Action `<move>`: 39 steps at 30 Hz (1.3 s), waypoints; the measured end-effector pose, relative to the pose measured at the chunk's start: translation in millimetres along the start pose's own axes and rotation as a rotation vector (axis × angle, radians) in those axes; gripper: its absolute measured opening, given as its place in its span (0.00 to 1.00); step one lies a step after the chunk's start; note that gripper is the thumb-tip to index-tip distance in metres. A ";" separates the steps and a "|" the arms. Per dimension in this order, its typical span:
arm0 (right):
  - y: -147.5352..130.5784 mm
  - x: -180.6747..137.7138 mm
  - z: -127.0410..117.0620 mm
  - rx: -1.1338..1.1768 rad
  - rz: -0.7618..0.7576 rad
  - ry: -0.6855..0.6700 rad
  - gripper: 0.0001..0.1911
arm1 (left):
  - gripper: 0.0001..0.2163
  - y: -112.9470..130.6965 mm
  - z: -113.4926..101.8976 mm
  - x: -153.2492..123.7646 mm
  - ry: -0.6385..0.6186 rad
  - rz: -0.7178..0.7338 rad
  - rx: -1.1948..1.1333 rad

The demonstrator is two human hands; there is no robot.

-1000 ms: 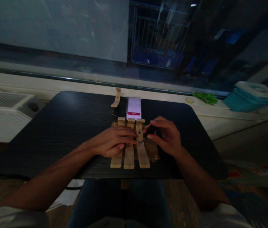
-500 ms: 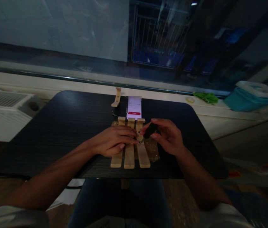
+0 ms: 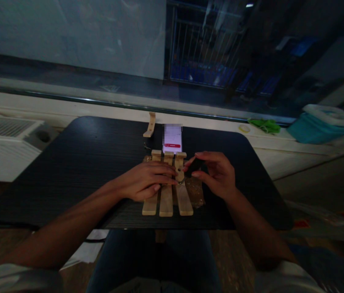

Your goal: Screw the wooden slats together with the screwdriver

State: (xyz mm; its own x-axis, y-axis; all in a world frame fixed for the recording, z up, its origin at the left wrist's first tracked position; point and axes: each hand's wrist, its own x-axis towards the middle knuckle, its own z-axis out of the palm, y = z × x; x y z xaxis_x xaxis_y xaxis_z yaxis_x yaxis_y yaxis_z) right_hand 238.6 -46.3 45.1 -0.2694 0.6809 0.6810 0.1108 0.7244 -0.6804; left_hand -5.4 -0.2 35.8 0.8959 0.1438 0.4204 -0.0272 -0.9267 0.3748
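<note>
Three pale wooden pieces lie side by side on a brown wrapped pad [image 3: 196, 191], their raised ends pointing away from me. My left hand [image 3: 143, 180] lies palm down across the left wooden piece [image 3: 149, 207] and the middle wooden piece [image 3: 166, 203]. Its fingers stretch out to the edge of the right wooden piece [image 3: 185, 201], which has a dark round hole. Pinched in my right hand [image 3: 217, 173] is a dark-handled tool [image 3: 195, 166]. Its thin metal end reaches the right piece below the hole; the exact tip shape is too dim to tell.
Behind the pieces a lit phone [image 3: 172, 138] leans up on the black table [image 3: 104, 142]. A bent wooden piece with holes [image 3: 151, 125] stands to its left. The sill holds a green cloth [image 3: 265, 125], a tape roll [image 3: 244, 128] and a teal bin [image 3: 315, 126]. A radiator [image 3: 7, 142] is at left.
My right hand and the dark-handled tool have shifted slightly to the right, and the hole in the right wooden piece shows more. My left hand and the pieces stay put.
</note>
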 end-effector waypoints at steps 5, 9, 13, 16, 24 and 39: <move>-0.9 1.7 0.8 -0.006 -0.020 0.014 0.24 | 0.20 -0.4 0.0 -0.8 -0.012 -0.012 -0.001; -1.3 1.4 1.8 -0.013 -0.024 0.027 0.26 | 0.20 -0.1 0.0 -0.2 0.000 -0.003 -0.005; -1.2 2.8 3.7 -0.046 -0.076 0.043 0.27 | 0.20 0.4 -0.4 0.5 -0.001 -0.002 -0.002; -1.8 5.3 4.2 -0.044 -0.110 0.019 0.26 | 0.20 0.8 -0.8 0.5 -0.006 -0.004 -0.006; -6.2 7.3 -1.4 0.025 -0.117 -0.102 0.24 | 0.20 1.4 -1.0 1.0 0.001 -0.003 -0.017; -3.9 4.0 -4.0 0.061 -0.028 -0.085 0.21 | 0.20 1.0 -0.7 -0.5 -0.015 -0.020 -0.016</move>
State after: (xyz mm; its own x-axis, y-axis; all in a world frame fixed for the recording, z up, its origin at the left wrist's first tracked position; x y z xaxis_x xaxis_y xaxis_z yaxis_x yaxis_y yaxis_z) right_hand 240.8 -46.0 51.6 -0.3523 0.6468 0.6764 0.0441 0.7334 -0.6784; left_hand -6.3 -1.0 36.5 0.9031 0.1568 0.3998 -0.0159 -0.9181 0.3960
